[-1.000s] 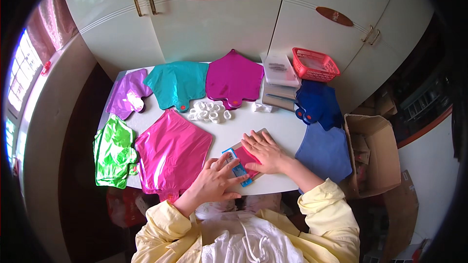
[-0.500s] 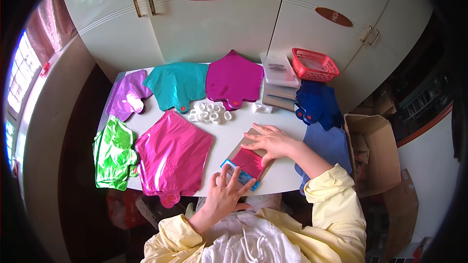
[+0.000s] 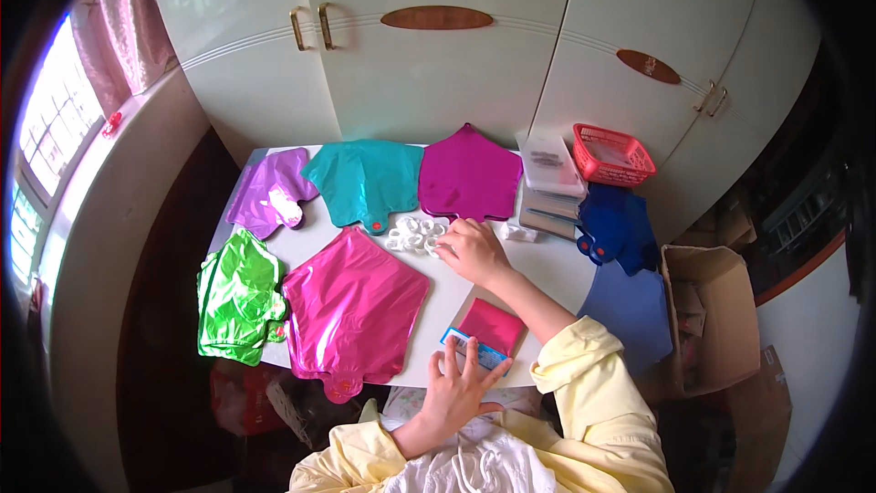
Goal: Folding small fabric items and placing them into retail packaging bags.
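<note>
My left hand [image 3: 459,393] lies with its fingers spread on a blue-and-white printed strip [image 3: 488,358] at the near edge of a folded pink foil piece [image 3: 488,323]. That foil piece rests on a brown cardboard sheet [image 3: 473,298]. Farther up the table, my right hand [image 3: 474,251] reaches to a heap of small white rings [image 3: 415,234]; its thumb and fingertips close on a ring at the heap's right edge, partly hidden by the fingers. A large pink foil balloon [image 3: 356,310], flat and uninflated, is spread to the left.
Flat foil balloons surround the work: green [image 3: 239,297], purple [image 3: 271,187], teal [image 3: 365,181], magenta [image 3: 470,173], dark blue [image 3: 620,224] and light blue [image 3: 630,310]. Stacked packets [image 3: 552,169] and a red basket [image 3: 613,157] stand back right. An open cardboard box [image 3: 721,310] is right of the table.
My right hand has left the pink foil piece and moved up and left to the white rings. My left hand stays on the blue-and-white strip. The whole view has shifted slightly.
</note>
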`<move>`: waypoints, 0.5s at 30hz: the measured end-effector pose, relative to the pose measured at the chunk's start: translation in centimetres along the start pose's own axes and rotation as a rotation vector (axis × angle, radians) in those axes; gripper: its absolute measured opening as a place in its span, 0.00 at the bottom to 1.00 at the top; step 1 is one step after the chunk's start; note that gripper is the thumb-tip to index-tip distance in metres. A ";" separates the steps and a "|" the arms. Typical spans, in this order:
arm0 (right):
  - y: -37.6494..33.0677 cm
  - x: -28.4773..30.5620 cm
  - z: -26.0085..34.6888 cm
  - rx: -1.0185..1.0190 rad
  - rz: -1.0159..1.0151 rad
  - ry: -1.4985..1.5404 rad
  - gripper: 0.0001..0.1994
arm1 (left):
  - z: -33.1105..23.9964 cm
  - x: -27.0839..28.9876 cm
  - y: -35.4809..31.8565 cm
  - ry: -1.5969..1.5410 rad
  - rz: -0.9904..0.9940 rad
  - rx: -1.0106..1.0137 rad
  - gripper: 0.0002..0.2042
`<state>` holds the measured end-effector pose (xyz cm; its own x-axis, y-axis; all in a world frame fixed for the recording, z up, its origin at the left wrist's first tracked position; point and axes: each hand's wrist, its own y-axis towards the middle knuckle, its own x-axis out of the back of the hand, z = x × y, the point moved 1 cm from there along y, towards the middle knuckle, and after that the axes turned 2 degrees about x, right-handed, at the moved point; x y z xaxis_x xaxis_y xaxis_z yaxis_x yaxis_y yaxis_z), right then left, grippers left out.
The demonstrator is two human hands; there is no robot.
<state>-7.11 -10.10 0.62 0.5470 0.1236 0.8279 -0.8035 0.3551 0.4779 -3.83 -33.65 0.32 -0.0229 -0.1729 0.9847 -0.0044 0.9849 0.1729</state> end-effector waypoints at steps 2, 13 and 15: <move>0.6 -1.1 0.7 0.005 -0.083 -0.044 0.09 | 0.1 0.0 0.0 0.011 0.007 0.002 0.43; -0.9 3.3 1.8 0.087 -0.206 -0.035 0.04 | 0.2 -0.4 -0.2 0.012 0.002 0.001 0.41; -2.8 6.1 1.6 0.010 -0.032 -0.056 0.04 | 0.2 -0.3 -0.1 -0.004 -0.002 -0.002 0.40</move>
<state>-1.88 -11.84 4.80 0.5588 0.0605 0.8271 -0.7882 0.3488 0.5071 -4.00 -33.74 0.03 -0.0268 -0.1747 0.9843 -0.0020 0.9846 0.1747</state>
